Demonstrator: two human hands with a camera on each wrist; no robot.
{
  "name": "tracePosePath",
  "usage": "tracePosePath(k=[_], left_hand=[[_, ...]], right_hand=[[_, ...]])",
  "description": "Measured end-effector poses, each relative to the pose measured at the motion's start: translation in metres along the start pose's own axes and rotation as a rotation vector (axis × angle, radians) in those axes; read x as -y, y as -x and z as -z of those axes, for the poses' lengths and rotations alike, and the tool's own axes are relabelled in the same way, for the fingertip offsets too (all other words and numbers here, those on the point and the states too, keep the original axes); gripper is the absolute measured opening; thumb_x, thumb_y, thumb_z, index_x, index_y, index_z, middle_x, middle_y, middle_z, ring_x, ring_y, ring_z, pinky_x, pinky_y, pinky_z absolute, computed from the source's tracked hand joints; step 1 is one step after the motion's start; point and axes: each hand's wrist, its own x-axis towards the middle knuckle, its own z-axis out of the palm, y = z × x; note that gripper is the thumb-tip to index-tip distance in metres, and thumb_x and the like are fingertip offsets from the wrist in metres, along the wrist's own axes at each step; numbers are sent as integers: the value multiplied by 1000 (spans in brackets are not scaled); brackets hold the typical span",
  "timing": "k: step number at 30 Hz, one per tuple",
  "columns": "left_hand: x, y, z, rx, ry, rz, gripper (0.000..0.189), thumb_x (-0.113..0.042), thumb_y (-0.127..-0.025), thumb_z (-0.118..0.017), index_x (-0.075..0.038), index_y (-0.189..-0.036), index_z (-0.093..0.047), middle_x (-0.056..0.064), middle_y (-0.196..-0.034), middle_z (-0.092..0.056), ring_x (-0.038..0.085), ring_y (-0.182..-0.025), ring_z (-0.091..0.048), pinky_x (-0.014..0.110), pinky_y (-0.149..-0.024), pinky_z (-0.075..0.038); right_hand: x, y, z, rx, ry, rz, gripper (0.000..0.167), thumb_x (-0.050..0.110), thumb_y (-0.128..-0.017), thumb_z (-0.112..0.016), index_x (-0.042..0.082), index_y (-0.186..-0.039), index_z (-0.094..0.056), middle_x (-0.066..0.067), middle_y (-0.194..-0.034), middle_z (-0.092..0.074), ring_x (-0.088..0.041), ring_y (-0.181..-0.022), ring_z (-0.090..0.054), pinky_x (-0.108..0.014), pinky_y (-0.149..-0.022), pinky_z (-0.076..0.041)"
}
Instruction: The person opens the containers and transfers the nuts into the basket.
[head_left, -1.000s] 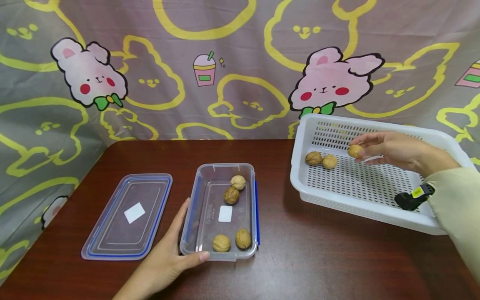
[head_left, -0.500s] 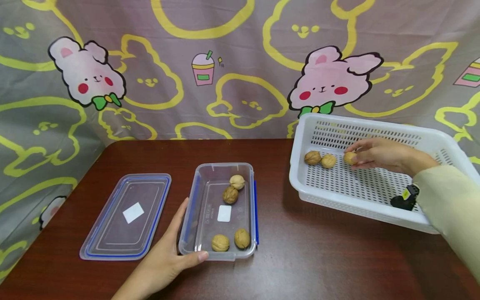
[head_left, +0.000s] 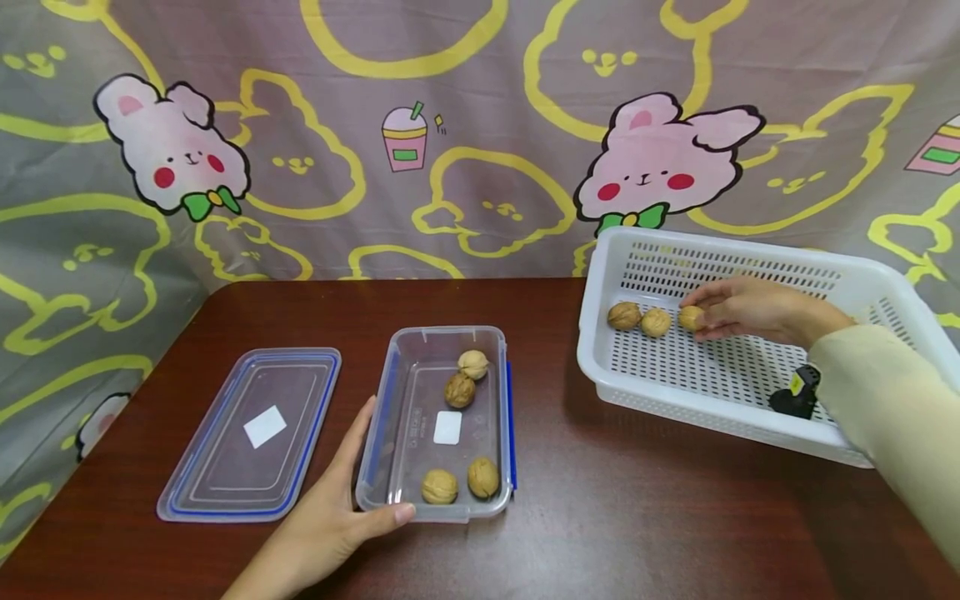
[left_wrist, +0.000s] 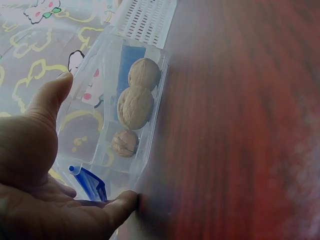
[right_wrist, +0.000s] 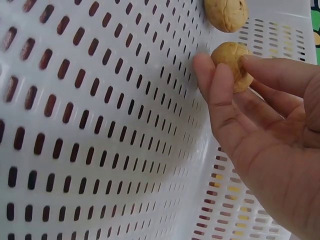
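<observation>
My right hand (head_left: 761, 308) is inside the white perforated basket (head_left: 675, 410), pinching a walnut (right_wrist: 231, 56) between thumb and fingers low over the basket floor. Two more walnuts lie just left of it, the nearer one pale (head_left: 656, 322) and the other browner (head_left: 624, 316). My left hand (head_left: 337, 510) holds the near left corner of a clear plastic food container (head_left: 420, 383), thumb on its front rim and fingers along its left side. Inside are several walnuts, a touching pair at the back (head_left: 460, 389) and two at the front (head_left: 439, 487).
A clear lid with a blue seal (head_left: 217, 467) lies flat on the dark red-brown table (head_left: 637, 517), left of the container. A blue clip (head_left: 512, 425) hangs on the container's right side. Behind the table is a cartoon-patterned cloth (head_left: 495, 125). A black wrist camera (head_left: 795, 396) sits by the right sleeve.
My right hand has moved left and slightly down in the basket, bringing its walnut close to the other two. The left hand stays at the container.
</observation>
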Motion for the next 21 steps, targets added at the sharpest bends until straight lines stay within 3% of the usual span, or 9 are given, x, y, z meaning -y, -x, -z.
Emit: tracePosePath(k=[4, 12, 21], left_hand=[[0, 0, 0, 0, 3, 5, 122, -33, -85, -88, -39, -169, 0, 16, -176, -9, 44, -152, -31, 70, -116, -30], [0, -1, 1, 6, 4, 13, 122, -34, -85, -88, -37, -169, 1, 15, -177, -8, 43, -153, -30, 69, -117, -30], [0, 0, 0, 6, 8, 3, 122, -33, -85, -88, -37, -169, 0, 15, -176, -9, 44, -153, -29, 70, -117, -29]], right_hand=[[1, -2, -1, 3, -3, 2, 46, 2, -108, -48, -14, -150, -37, -18, -132, -57, -19, -106, -71, -38, -96, -60], [4, -1, -5, -92, 95, 41, 43, 2, -106, -50, -13, -145, -46, -29, -137, -57, -22, -101, -73, -38, -90, -62], [5, -3, -7, -78, 91, 46, 42, 0, -105, -49, -14, -145, -46, -23, -129, -63, -21, -99, -73, -36, -88, -62]])
